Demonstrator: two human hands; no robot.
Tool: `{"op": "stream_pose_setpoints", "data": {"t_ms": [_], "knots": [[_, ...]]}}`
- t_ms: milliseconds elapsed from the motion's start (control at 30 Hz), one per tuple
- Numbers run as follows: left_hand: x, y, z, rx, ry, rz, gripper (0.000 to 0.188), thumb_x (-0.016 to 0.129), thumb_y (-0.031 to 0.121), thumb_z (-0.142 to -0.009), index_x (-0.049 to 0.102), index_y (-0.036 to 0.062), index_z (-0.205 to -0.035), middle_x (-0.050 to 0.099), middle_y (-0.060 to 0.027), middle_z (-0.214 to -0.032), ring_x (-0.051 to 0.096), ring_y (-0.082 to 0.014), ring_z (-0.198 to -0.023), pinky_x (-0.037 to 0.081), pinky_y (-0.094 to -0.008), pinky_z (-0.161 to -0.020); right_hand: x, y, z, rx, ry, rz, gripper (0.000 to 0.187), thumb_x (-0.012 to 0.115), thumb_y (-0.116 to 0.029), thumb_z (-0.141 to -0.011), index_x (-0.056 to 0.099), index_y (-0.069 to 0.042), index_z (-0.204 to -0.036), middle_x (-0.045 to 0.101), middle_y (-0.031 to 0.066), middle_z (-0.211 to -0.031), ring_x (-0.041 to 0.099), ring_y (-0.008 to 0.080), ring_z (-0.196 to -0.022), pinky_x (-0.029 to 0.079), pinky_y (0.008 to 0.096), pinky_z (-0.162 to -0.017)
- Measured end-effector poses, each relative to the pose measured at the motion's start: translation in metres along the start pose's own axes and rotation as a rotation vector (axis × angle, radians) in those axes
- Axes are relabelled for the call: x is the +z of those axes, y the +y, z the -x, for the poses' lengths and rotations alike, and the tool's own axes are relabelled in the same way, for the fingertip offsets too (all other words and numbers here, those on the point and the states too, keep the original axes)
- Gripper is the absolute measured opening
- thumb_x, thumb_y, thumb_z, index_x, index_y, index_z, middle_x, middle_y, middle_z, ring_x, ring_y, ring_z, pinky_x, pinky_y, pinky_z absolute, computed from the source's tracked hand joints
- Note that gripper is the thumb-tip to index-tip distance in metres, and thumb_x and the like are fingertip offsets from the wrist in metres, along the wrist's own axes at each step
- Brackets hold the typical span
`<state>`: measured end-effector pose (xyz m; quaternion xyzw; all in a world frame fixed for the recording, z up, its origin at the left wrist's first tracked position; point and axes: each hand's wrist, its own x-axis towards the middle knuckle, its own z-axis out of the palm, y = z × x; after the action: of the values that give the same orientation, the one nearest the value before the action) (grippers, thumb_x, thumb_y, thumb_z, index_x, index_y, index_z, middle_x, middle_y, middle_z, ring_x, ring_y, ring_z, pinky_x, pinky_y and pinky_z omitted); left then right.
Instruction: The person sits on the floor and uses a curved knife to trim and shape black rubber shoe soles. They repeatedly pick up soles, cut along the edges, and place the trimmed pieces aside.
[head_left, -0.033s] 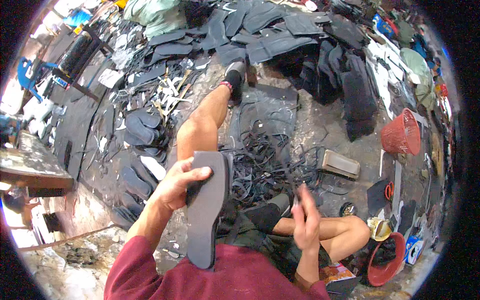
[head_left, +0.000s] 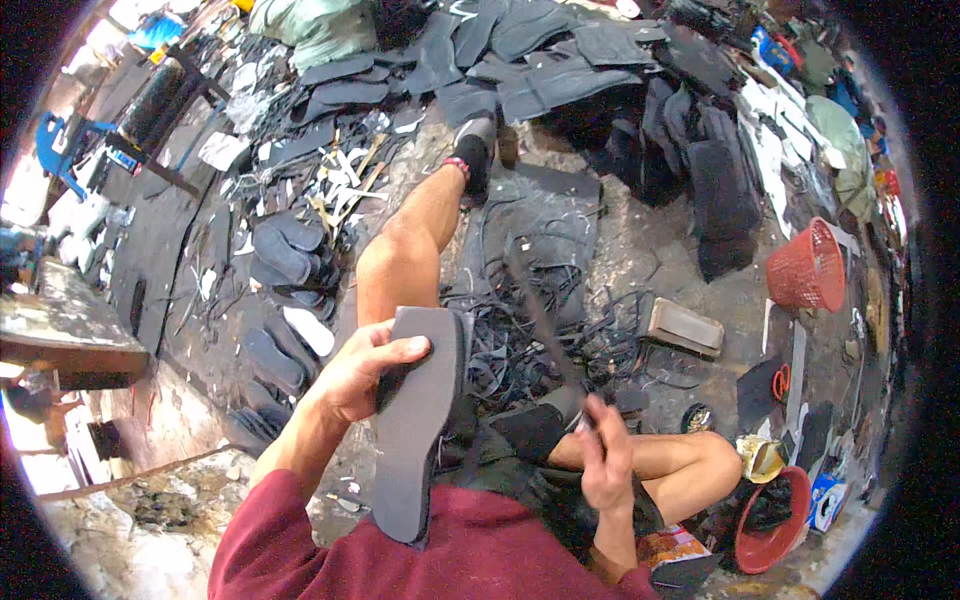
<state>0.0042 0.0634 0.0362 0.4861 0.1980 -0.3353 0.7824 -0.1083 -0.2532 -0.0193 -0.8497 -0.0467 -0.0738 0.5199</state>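
The person wears a maroon shirt (head_left: 470,535), dark shorts (head_left: 548,500), a reddish ankle band (head_left: 458,167) and, upper centre, grey-and-black footwear (head_left: 480,150).

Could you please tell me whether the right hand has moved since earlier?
Yes, the right hand has shifted slightly toward the person, away from the beige block.

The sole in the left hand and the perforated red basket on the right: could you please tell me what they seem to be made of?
The sole looks like foam or rubber: its face is matt, even and dark grey, its edge thick. The red basket is probably moulded plastic, judging by its uniform colour and holed wall; its finish looks fairly dull.
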Motion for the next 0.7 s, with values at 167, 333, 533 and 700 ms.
{"op": "stream_pose_setpoints", "data": {"t_ms": [167, 333, 533, 700], "knots": [[-0.003, -0.008, -0.003, 0.029, 0.032, 0.114, 0.038, 0.075, 0.027, -0.090, 0.063, 0.0056, -0.119, 0.071, -0.0045, -0.100, 0.070, -0.0150, -0.085, 0.057, -0.0320, -0.077, 0.017, -0.001, 0.052, 0.080, -0.140, -0.034, 0.034, 0.063, -0.012, -0.090, 0.066, -0.004, -0.123, 0.065, 0.0158, -0.088, 0.062, 0.0336, -0.077, 0.051, 0.0406, -0.069], [-0.006, -0.005, -0.016, 0.049, 0.080, 0.115, 0.043, 0.075, 0.031, -0.088, 0.061, 0.0068, -0.121, 0.071, -0.0033, -0.098, 0.069, -0.0160, -0.082, 0.057, -0.0322, -0.074, 0.030, 0.009, 0.073, 0.101, -0.164, -0.009, 0.037, 0.064, -0.009, -0.086, 0.066, -0.008, -0.123, 0.066, 0.0159, -0.091, 0.064, 0.0327, -0.078, 0.052, 0.0405, -0.069], [-0.001, 0.000, -0.024, 0.046, 0.042, 0.023, 0.042, 0.077, 0.028, -0.087, 0.063, 0.0037, -0.118, 0.072, -0.0065, -0.103, 0.069, -0.0161, -0.088, 0.057, -0.0334, -0.080, 0.071, 0.003, -0.012, 0.043, -0.060, 0.072, 0.047, 0.065, -0.002, -0.082, 0.065, -0.009, -0.129, 0.060, 0.0127, -0.084, 0.060, 0.0324, -0.073, 0.049, 0.0418, -0.064], [-0.003, 0.011, -0.021, -0.037, 0.003, -0.086, 0.035, 0.079, 0.018, -0.087, 0.065, 0.0017, -0.115, 0.072, -0.0063, -0.102, 0.068, -0.0133, -0.090, 0.056, -0.0312, -0.082, 0.052, -0.011, -0.088, -0.032, -0.236, 0.056, 0.046, 0.069, -0.007, -0.084, 0.067, -0.015, -0.128, 0.060, 0.0081, -0.078, 0.059, 0.0268, -0.062, 0.050, 0.0373, -0.057]]}}
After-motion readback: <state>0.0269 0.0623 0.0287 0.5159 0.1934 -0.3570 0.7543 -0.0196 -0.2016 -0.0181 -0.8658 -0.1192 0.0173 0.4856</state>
